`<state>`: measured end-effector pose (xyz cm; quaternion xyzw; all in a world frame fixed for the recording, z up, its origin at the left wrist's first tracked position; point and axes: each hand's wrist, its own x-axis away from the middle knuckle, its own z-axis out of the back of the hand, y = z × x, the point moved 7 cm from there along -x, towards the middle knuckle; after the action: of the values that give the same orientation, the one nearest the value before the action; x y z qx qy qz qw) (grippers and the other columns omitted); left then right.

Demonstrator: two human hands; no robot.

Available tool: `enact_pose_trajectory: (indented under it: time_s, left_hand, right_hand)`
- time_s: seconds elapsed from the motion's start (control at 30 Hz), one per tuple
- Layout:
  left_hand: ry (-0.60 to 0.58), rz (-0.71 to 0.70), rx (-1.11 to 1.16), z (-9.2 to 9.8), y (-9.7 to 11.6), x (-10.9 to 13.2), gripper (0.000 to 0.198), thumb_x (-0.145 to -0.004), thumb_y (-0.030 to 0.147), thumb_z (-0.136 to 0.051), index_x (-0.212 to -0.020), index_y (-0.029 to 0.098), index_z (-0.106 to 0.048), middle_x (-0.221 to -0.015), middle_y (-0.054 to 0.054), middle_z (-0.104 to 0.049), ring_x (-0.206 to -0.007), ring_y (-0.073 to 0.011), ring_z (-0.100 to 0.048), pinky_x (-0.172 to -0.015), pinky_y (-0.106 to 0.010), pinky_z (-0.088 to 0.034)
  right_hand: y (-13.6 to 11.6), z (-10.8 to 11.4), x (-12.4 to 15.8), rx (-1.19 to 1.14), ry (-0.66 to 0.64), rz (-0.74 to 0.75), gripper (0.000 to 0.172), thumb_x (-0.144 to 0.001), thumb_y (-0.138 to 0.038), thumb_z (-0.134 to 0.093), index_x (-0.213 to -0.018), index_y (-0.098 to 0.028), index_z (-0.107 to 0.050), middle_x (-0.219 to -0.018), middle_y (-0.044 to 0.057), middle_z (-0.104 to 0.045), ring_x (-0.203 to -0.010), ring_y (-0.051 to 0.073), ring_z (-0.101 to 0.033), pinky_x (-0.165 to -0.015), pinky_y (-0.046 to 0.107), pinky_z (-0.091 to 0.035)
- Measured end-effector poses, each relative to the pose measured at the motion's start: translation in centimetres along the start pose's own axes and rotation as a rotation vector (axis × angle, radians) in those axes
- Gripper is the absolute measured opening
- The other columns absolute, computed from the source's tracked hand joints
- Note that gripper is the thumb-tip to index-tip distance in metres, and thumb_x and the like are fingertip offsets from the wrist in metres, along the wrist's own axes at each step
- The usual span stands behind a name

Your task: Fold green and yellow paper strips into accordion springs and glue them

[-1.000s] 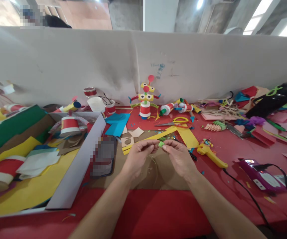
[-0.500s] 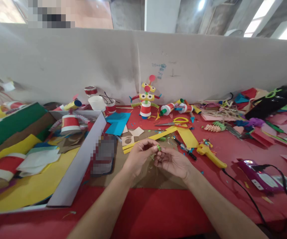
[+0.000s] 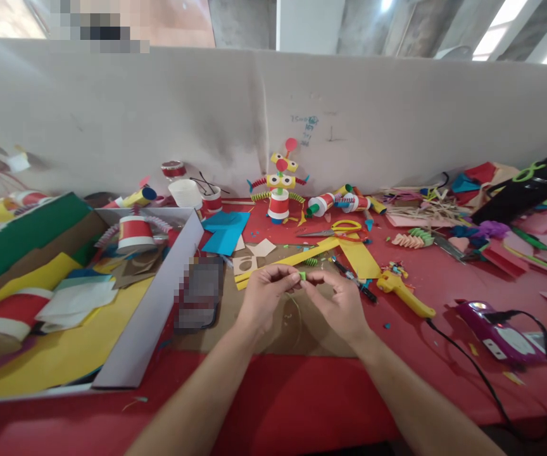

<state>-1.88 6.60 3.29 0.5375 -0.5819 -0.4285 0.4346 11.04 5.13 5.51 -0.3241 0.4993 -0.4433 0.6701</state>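
Note:
My left hand (image 3: pixel 264 294) and my right hand (image 3: pixel 337 301) meet above a brown cardboard sheet (image 3: pixel 273 329) on the red table. Both pinch a small green paper piece (image 3: pixel 302 275) between their fingertips. A thin strand hangs down from it in a loop. Just beyond my fingers lie a green paper coil (image 3: pixel 309 261) and a long yellow paper strip (image 3: pixel 283 263). A paper-cup robot figure (image 3: pixel 279 190) stands farther back against the white wall.
An open box (image 3: pixel 150 316) with coloured paper sheets and red cups fills the left. Yellow-handled scissors (image 3: pixel 337 230), a black pen (image 3: pixel 353 280), a yellow glue gun (image 3: pixel 402 294) and a purple corded tool (image 3: pixel 496 332) lie to the right, among paper scraps.
My right hand turned palm-up half a second ago and is now back palm-down, pinching the green piece opposite my left hand. The view has tilted slightly.

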Motion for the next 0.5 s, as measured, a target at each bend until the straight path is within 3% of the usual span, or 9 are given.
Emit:
enact_pose_trajectory:
  time_s: [0.17,0.4,0.5]
  left_hand:
    - [-0.007,-0.043,0.051,-0.36,0.10,0.20,0.005,-0.067,0.019,-0.065,-0.066,0.015,-0.066,-0.061,0.000,-0.061,-0.061,-0.0104,-0.054,-0.063,-0.023,-0.040]
    - [-0.078,0.033,-0.013,-0.46,-0.19,0.11,0.012,-0.070,0.028,-0.064,-0.072,0.015,-0.066,-0.067,-0.001,-0.061,-0.062,-0.0089,-0.052,-0.060,-0.021,-0.037]
    - [-0.043,-0.004,-0.026,-0.18,-0.08,0.04,0.013,-0.070,0.028,-0.064,-0.067,0.015,-0.064,-0.064,0.000,-0.059,-0.062,-0.0091,-0.051,-0.062,-0.022,-0.037]
  right_hand:
    - [0.86,0.21,-0.06,-0.026,0.013,-0.066,0.011,-0.077,-0.028,-0.059,-0.075,-0.020,-0.066,-0.070,-0.001,-0.066,-0.066,0.014,-0.059,-0.063,0.025,-0.045]
    - [0.63,0.58,-0.25,-0.004,0.051,-0.032,0.011,-0.076,-0.028,-0.060,-0.074,-0.021,-0.067,-0.070,0.000,-0.066,-0.066,0.014,-0.058,-0.064,0.026,-0.045]
    - [0.66,0.26,-0.22,-0.001,0.028,-0.044,0.011,-0.076,-0.029,-0.059,-0.073,-0.021,-0.067,-0.069,-0.001,-0.066,-0.064,0.014,-0.058,-0.062,0.025,-0.045]
